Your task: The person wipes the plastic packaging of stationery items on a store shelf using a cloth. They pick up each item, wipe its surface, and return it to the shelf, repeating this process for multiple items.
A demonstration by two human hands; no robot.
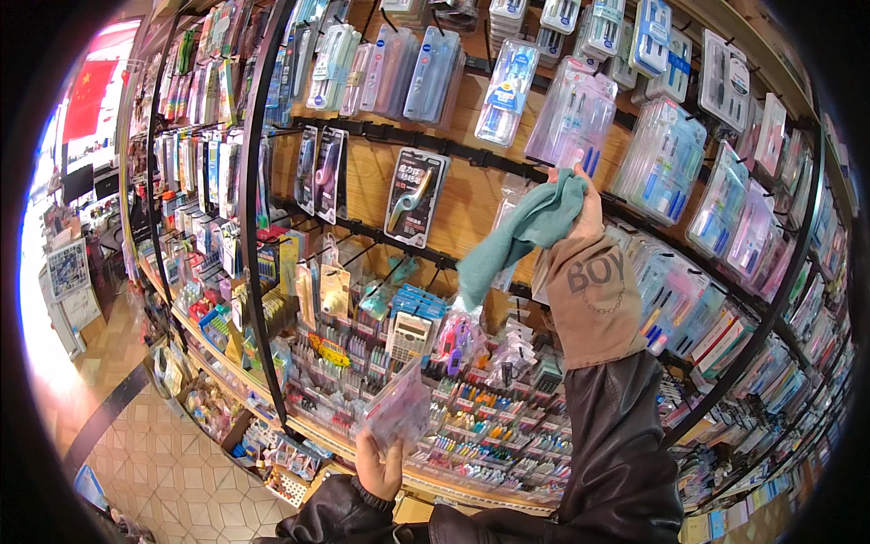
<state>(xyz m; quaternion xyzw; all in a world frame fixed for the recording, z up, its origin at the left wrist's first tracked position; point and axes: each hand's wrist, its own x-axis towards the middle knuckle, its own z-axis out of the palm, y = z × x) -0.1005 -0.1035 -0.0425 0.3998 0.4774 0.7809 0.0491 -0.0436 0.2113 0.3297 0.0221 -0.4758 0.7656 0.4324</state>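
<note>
A green cloth [520, 228] hangs from my right hand [586, 204], which is raised to the upper pegs, close under a blister pack of pens [574, 112] with a pink card. A brown sleeve cover with lettering and a chain print wraps that wrist. Lower down, my left hand [380, 469] grips a clear plastic package [399, 408] with pinkish contents, held upright before the pen trays [476, 442]. Between the hands hang a packaged calculator [410, 336] and small bagged items [459, 340] in pink and purple.
Black metal uprights [253, 204] divide the display, and black hooks stick out from its wooden back panel [353, 160]. More blister packs [663, 160] hang at the right. Boxes of small goods [279, 469] stand low, by the tiled floor [177, 449]. A red flag [88, 98] hangs far left.
</note>
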